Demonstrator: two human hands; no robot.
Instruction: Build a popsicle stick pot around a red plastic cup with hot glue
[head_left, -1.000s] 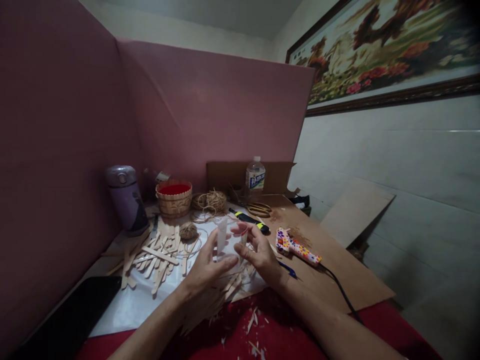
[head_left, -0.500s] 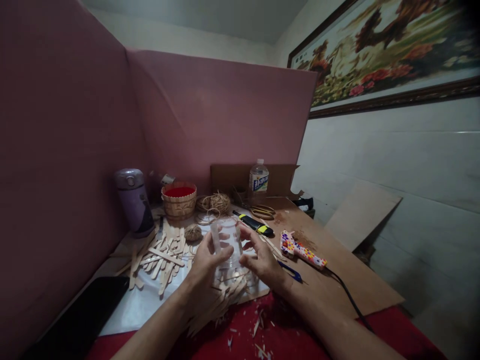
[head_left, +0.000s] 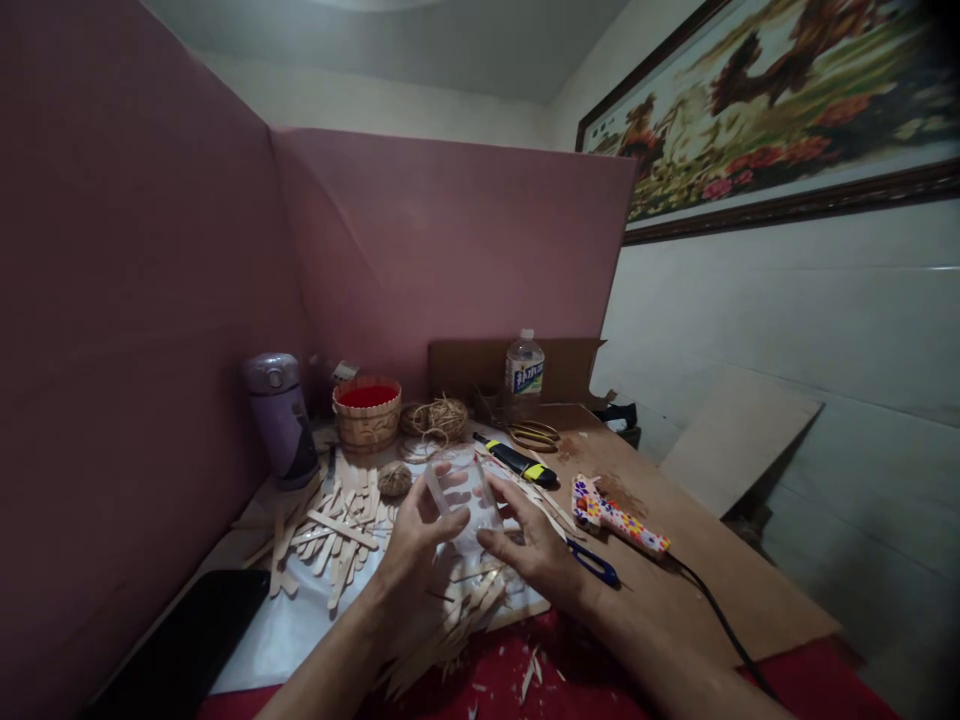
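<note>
A clear plastic cup (head_left: 466,505) is held between my two hands, tilted, above the white sheet and a pile of sticks. My left hand (head_left: 421,528) wraps its left side, with the thumb across the front. On the right side my right hand (head_left: 529,535) grips it with thumb and fingers. Loose wooden craft sticks (head_left: 341,530) lie to the left, and cut sticks (head_left: 465,610) lie beneath the hands. A small twine ball (head_left: 394,479) sits just left of the cup.
Behind stand a purple flask (head_left: 281,425), a wooden basket (head_left: 367,415), twine (head_left: 442,418) and a bottle (head_left: 524,370). To the right lie a yellow-black cutter (head_left: 517,461), blue-handled scissors (head_left: 594,563) and a corded glue gun (head_left: 619,518). A black phone-like slab (head_left: 187,640) lies front left.
The cup has tipped further to the left in my hands, and both hands remain around it. The camera view has shifted slightly, so the scene sits lower and to the right.
</note>
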